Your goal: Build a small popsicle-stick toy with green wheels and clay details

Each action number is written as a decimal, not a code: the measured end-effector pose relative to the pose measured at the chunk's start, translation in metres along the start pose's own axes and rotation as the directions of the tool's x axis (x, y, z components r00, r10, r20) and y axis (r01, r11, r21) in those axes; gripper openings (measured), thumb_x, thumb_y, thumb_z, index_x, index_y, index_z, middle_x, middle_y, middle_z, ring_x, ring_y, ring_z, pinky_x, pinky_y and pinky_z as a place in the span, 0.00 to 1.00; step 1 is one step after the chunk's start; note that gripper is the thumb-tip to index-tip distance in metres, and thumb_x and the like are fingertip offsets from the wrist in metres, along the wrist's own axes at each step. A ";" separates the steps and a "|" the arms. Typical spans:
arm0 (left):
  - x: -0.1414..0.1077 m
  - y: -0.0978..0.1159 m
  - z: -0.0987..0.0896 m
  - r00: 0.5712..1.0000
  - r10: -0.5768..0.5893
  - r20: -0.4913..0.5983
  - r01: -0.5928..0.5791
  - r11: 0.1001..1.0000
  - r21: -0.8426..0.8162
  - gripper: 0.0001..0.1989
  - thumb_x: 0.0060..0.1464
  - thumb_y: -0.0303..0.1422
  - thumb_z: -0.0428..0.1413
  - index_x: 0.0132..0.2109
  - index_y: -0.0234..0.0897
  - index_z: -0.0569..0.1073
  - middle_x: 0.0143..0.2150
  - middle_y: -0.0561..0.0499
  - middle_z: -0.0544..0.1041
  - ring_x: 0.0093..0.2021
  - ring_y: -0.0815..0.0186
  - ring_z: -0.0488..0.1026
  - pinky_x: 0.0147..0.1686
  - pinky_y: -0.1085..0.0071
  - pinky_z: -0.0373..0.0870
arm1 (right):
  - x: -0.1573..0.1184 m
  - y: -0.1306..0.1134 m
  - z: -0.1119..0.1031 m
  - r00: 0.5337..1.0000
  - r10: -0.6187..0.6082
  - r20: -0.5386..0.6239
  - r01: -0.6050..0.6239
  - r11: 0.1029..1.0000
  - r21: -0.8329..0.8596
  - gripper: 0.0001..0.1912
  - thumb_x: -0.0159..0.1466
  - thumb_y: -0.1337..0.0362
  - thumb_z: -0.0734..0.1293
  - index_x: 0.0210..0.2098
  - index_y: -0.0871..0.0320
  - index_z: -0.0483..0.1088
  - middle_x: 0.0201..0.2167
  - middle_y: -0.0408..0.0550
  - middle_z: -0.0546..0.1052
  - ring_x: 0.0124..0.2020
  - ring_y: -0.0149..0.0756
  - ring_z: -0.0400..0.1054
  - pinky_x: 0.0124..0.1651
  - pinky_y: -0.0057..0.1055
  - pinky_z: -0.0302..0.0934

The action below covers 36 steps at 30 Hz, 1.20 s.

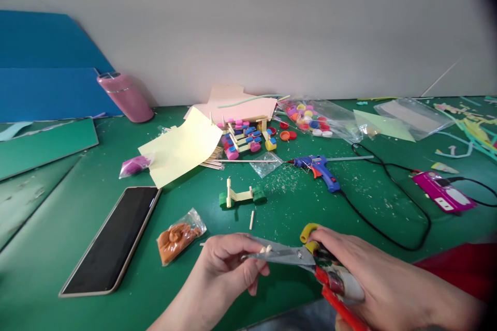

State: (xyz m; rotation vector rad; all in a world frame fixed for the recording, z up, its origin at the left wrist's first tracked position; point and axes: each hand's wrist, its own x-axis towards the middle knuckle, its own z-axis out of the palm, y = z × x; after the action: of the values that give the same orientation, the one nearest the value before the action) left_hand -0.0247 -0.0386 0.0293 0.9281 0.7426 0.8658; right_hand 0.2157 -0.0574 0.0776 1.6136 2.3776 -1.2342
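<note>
My right hand (365,264) grips a pair of scissors (285,255) with one yellow and one red handle, the blades pointing left and parted. In my left hand (229,264), pinched between thumb and fingers, is a thin wooden stick; its pale ends (266,249) show between the blades, while my fingers hide most of it. Just beyond my hands lies a short cut stick piece (251,220). Behind that stands a small cream model car (240,195) with green bottle-cap-like wheels.
Several colourful models (244,137) and a bag of bottle caps (306,116) lie at the back. A blue glue gun (318,165) trails its cord to a magenta power strip (442,191). A phone (111,240), orange clay packet (180,238), yellow sheet (182,147) and pink bottle (126,95) occupy the left.
</note>
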 end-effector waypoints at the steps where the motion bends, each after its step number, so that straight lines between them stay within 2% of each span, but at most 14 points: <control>1: 0.000 -0.001 0.000 1.000 0.018 0.004 -0.018 1.000 0.001 0.05 0.48 0.28 0.59 0.34 0.40 0.79 0.25 0.52 0.77 0.20 0.75 0.68 0.19 0.81 0.67 | 0.000 0.001 0.001 1.000 -0.003 -0.005 0.003 1.000 -0.007 0.34 0.48 0.56 0.70 0.51 0.62 0.61 0.49 0.59 0.69 0.50 0.52 0.64 0.50 0.37 0.59; 4: -0.001 -0.003 -0.001 0.999 0.050 0.017 -0.050 0.999 0.009 0.06 0.49 0.27 0.58 0.34 0.42 0.79 0.26 0.52 0.77 0.21 0.75 0.68 0.19 0.82 0.68 | -0.002 0.002 0.005 1.000 -0.007 -0.016 0.007 1.000 -0.020 0.34 0.48 0.55 0.70 0.50 0.63 0.61 0.49 0.61 0.69 0.50 0.53 0.63 0.50 0.39 0.59; 8: -0.002 -0.003 -0.003 0.997 0.065 0.029 -0.066 0.998 0.024 0.06 0.49 0.28 0.58 0.34 0.42 0.79 0.26 0.52 0.77 0.21 0.75 0.68 0.19 0.82 0.67 | -0.003 0.003 0.008 0.999 -0.033 -0.032 0.032 0.998 -0.048 0.26 0.49 0.62 0.67 0.47 0.62 0.62 0.45 0.59 0.71 0.45 0.50 0.66 0.46 0.38 0.61; 14: -0.004 0.000 -0.006 0.995 0.071 0.068 -0.077 0.993 0.090 0.05 0.48 0.31 0.59 0.35 0.41 0.79 0.27 0.52 0.77 0.22 0.75 0.68 0.20 0.83 0.65 | -0.002 0.005 0.013 0.994 -0.055 -0.099 0.051 0.998 -0.044 0.22 0.50 0.66 0.64 0.45 0.60 0.62 0.36 0.54 0.73 0.36 0.45 0.69 0.36 0.33 0.61; 16: -0.005 0.003 -0.006 0.994 0.075 0.078 -0.084 0.990 0.117 0.05 0.49 0.30 0.59 0.34 0.41 0.79 0.27 0.51 0.77 0.24 0.74 0.69 0.23 0.82 0.66 | -0.001 0.003 0.014 0.995 -0.039 -0.090 0.037 0.999 -0.025 0.21 0.50 0.67 0.64 0.44 0.59 0.61 0.33 0.51 0.73 0.32 0.42 0.68 0.32 0.31 0.59; 19: -0.006 0.005 -0.004 0.992 0.088 0.093 -0.099 0.987 0.125 0.06 0.49 0.28 0.59 0.34 0.44 0.79 0.28 0.52 0.77 0.27 0.72 0.71 0.28 0.78 0.68 | 0.000 0.001 0.016 0.999 -0.023 -0.032 0.023 1.000 0.014 0.15 0.50 0.67 0.63 0.38 0.58 0.61 0.26 0.46 0.72 0.25 0.37 0.65 0.24 0.28 0.53; 22: -0.007 0.004 -0.003 0.991 0.095 0.096 -0.105 0.988 0.111 0.06 0.49 0.28 0.58 0.35 0.44 0.79 0.26 0.53 0.76 0.28 0.70 0.72 0.29 0.76 0.68 | 0.001 0.000 0.020 0.999 -0.020 0.043 0.016 0.996 0.083 0.11 0.50 0.68 0.62 0.33 0.57 0.58 0.22 0.42 0.70 0.20 0.32 0.60 0.21 0.27 0.48; 25: -0.006 0.001 -0.001 0.996 0.085 0.024 -0.087 0.988 0.131 0.04 0.49 0.30 0.59 0.33 0.40 0.78 0.24 0.53 0.75 0.25 0.71 0.70 0.26 0.78 0.67 | 0.003 0.000 0.026 1.000 -0.006 0.015 0.005 0.993 0.118 0.13 0.48 0.70 0.62 0.34 0.57 0.58 0.24 0.43 0.71 0.21 0.32 0.61 0.23 0.26 0.51; 27: -0.005 -0.002 0.002 0.995 0.071 -0.068 -0.058 0.982 0.180 0.03 0.49 0.31 0.58 0.32 0.38 0.77 0.24 0.53 0.74 0.23 0.72 0.67 0.22 0.79 0.64 | 0.005 0.000 0.029 0.999 0.007 -0.052 0.000 0.992 0.124 0.14 0.49 0.71 0.62 0.36 0.58 0.59 0.26 0.45 0.72 0.25 0.34 0.64 0.27 0.27 0.55; 29: -0.005 -0.004 0.007 0.981 0.108 -0.164 -0.062 0.962 0.266 0.05 0.50 0.32 0.57 0.30 0.36 0.75 0.24 0.53 0.73 0.23 0.71 0.66 0.21 0.79 0.63 | 0.007 -0.002 0.031 0.995 0.016 -0.099 0.000 0.988 0.156 0.15 0.50 0.69 0.62 0.38 0.59 0.61 0.26 0.46 0.72 0.27 0.36 0.66 0.29 0.28 0.58; 32: -0.005 -0.009 0.014 0.925 0.297 -0.238 -0.144 0.852 0.504 0.05 0.52 0.30 0.54 0.29 0.37 0.71 0.23 0.55 0.69 0.23 0.71 0.65 0.21 0.78 0.63 | 0.009 -0.010 0.034 0.994 0.034 -0.103 -0.007 0.969 0.249 0.14 0.53 0.66 0.61 0.40 0.59 0.64 0.25 0.47 0.72 0.28 0.37 0.67 0.31 0.28 0.59; 34: -0.004 -0.011 0.016 0.858 0.480 -0.183 -0.222 0.668 0.710 0.04 0.52 0.25 0.53 0.32 0.38 0.69 0.24 0.55 0.69 0.22 0.72 0.65 0.22 0.77 0.64 | 0.010 -0.015 0.035 0.994 0.070 -0.082 -0.039 0.943 0.331 0.14 0.53 0.66 0.62 0.40 0.59 0.64 0.26 0.46 0.73 0.28 0.35 0.67 0.31 0.26 0.60; 36: -0.002 -0.012 0.015 0.780 0.624 -0.044 -0.291 0.424 0.858 0.08 0.51 0.21 0.52 0.37 0.38 0.68 0.27 0.54 0.69 0.24 0.70 0.67 0.25 0.76 0.66 | 0.010 -0.017 0.037 0.992 0.119 -0.049 -0.089 0.908 0.410 0.15 0.52 0.67 0.63 0.41 0.58 0.64 0.29 0.45 0.73 0.29 0.34 0.67 0.31 0.25 0.61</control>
State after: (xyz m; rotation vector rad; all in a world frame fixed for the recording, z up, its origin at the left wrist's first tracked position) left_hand -0.0097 -0.0491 0.0252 1.9423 1.3034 1.2347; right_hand 0.1828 -0.0752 0.0585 1.8905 2.1354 -1.7693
